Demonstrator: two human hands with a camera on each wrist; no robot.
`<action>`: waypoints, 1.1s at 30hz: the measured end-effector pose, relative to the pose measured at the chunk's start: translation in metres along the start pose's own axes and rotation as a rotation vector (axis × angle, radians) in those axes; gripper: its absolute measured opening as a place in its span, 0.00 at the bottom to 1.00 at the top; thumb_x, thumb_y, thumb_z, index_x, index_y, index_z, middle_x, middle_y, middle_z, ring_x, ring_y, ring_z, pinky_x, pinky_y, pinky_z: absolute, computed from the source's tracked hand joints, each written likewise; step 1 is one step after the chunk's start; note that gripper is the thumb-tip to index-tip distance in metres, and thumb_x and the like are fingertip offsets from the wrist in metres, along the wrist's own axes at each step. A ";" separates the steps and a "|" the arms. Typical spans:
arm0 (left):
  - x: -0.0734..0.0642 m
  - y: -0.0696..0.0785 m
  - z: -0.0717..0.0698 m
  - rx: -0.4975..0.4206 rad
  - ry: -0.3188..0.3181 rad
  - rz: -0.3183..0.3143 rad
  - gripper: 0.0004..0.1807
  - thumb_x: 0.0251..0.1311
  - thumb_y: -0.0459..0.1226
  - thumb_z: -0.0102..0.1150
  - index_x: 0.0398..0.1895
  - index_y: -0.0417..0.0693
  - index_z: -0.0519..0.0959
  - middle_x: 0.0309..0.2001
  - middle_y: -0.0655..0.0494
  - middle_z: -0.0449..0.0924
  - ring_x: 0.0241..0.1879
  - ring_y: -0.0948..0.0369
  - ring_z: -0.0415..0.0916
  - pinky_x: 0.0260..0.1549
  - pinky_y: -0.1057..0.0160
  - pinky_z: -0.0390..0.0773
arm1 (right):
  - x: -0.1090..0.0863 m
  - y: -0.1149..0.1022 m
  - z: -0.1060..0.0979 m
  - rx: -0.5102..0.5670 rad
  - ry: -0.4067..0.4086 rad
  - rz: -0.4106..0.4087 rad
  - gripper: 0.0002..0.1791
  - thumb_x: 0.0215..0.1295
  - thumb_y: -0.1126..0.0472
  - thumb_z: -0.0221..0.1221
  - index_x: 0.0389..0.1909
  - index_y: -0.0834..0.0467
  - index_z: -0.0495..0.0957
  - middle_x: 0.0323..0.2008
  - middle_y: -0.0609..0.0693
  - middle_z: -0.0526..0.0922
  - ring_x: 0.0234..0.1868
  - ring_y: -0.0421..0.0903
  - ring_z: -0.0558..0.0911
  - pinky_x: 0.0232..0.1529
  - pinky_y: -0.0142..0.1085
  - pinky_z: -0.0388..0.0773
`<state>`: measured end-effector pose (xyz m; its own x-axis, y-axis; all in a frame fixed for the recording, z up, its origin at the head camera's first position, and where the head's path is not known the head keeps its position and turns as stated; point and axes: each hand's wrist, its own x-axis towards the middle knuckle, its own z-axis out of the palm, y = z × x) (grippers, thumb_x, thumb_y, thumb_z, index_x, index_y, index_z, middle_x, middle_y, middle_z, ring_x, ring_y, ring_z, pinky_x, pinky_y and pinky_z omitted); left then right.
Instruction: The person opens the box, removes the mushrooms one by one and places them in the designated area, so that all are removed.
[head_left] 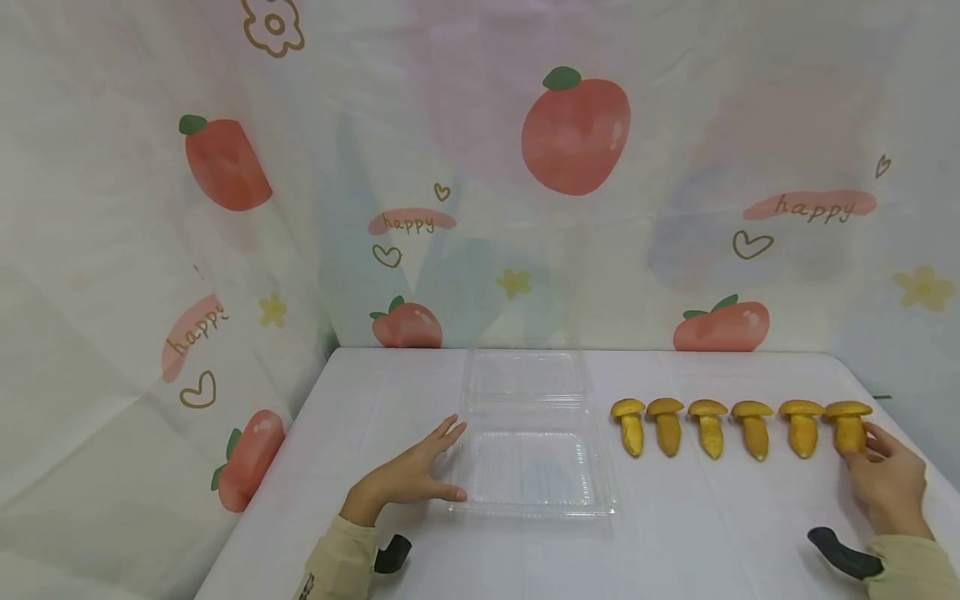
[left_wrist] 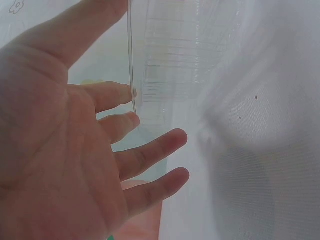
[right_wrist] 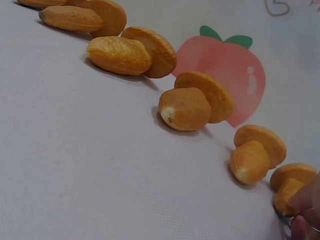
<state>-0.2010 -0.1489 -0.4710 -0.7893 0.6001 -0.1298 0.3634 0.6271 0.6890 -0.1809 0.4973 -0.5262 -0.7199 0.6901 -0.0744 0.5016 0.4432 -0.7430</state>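
A clear plastic clamshell box lies with its lid folded back toward the rear wall. My left hand is spread at the box's left side, thumb by the front corner. In the left wrist view, fingertips of the left hand touch the thin clear rim, and the fingers are nearly straight. Over at the right end of a row of yellow-brown mushrooms, my right hand pinches the stem of the last mushroom. Its cap faces the rear wall. The right wrist view shows only fingertips of that hand.
Several more mushrooms lie in a line between the box and my right hand, caps toward the back. A white cloth covers the table. Printed fabric walls stand behind and to the left. Dark straps hang at both wrists.
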 end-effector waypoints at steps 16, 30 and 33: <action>-0.001 0.000 0.000 -0.004 -0.011 0.006 0.57 0.57 0.50 0.73 0.82 0.48 0.48 0.84 0.45 0.36 0.82 0.45 0.40 0.75 0.36 0.54 | -0.011 -0.010 -0.002 0.004 -0.036 0.064 0.37 0.76 0.57 0.46 0.80 0.63 0.46 0.77 0.71 0.52 0.69 0.68 0.65 0.53 0.34 0.82; 0.001 -0.001 -0.001 -0.007 -0.007 0.002 0.58 0.57 0.50 0.73 0.82 0.49 0.47 0.84 0.46 0.35 0.82 0.45 0.39 0.75 0.36 0.55 | -0.010 -0.012 -0.006 -0.006 -0.021 0.010 0.37 0.74 0.52 0.48 0.78 0.66 0.52 0.76 0.73 0.55 0.66 0.69 0.66 0.29 0.21 0.58; 0.001 -0.001 -0.001 -0.009 -0.005 0.001 0.57 0.56 0.49 0.74 0.83 0.50 0.47 0.84 0.46 0.36 0.82 0.45 0.39 0.75 0.36 0.55 | -0.012 -0.014 -0.008 -0.009 -0.006 -0.008 0.36 0.74 0.52 0.48 0.77 0.67 0.55 0.75 0.73 0.58 0.58 0.67 0.69 0.26 0.20 0.57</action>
<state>-0.2026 -0.1496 -0.4709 -0.7862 0.6035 -0.1329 0.3599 0.6221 0.6953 -0.1755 0.4874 -0.5101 -0.7270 0.6828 -0.0722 0.4997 0.4540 -0.7377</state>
